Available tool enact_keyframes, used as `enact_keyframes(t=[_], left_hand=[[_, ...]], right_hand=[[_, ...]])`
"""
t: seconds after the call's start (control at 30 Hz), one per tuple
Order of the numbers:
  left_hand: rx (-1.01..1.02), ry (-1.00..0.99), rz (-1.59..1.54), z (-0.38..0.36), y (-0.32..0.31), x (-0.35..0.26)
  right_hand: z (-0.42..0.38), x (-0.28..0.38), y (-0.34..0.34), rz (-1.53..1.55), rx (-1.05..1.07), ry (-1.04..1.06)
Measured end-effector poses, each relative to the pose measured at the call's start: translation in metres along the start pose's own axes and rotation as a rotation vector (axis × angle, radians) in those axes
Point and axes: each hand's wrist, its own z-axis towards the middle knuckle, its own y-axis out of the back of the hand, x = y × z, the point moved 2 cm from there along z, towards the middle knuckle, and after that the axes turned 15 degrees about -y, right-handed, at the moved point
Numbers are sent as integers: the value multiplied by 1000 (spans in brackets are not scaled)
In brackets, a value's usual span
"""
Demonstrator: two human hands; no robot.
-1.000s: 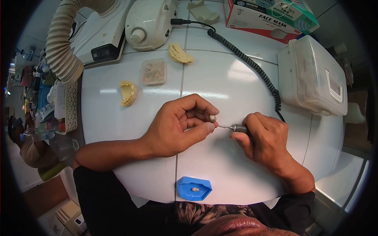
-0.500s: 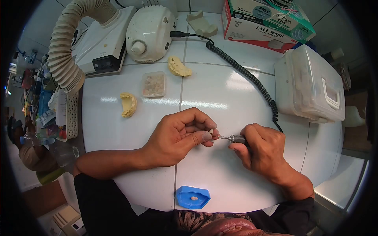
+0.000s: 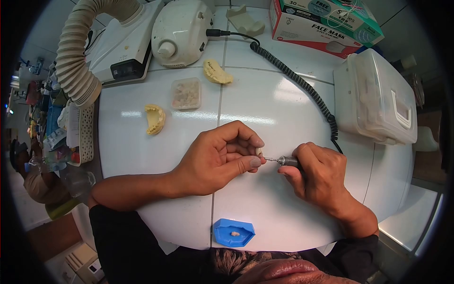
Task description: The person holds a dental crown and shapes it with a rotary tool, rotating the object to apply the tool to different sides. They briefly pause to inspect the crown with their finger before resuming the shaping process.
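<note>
Between the thumb and fingertips of my left hand [image 3: 220, 158] is a small ivory-coloured false tooth [image 3: 258, 151]. My right hand [image 3: 321, 175] grips a dark, ribbed dental handpiece [image 3: 289, 161] from the right side. The thin metal bur [image 3: 271, 159] in its nose points left, its tip right at the tooth and my left fingertips. Nearer to me, below the hands, a blue faceted dish [image 3: 234, 240] holds another small tooth-coloured piece [image 3: 235, 233].
Beyond my hands lie two yellow plaster dental casts [image 3: 155, 119] and a clear box of small teeth [image 3: 186, 93]. A white control unit [image 3: 182, 35] feeds a coiled black cord [image 3: 302, 85]. A ribbed hose [image 3: 73, 61], face mask boxes [image 3: 321, 28] and a lidded plastic case [image 3: 373, 97] surround them.
The view has shifted slightly, with the tabletop things sitting a little higher. The tooth shows at a slightly different angle in my left fingers; both hands keep their holds.
</note>
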Motion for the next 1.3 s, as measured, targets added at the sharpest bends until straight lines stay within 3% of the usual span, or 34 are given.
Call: enact_keyframes(t=[1.3], left_hand=[[23, 34, 127, -1, -2, -6]], right_hand=[[1, 3, 0, -52, 31, 9]])
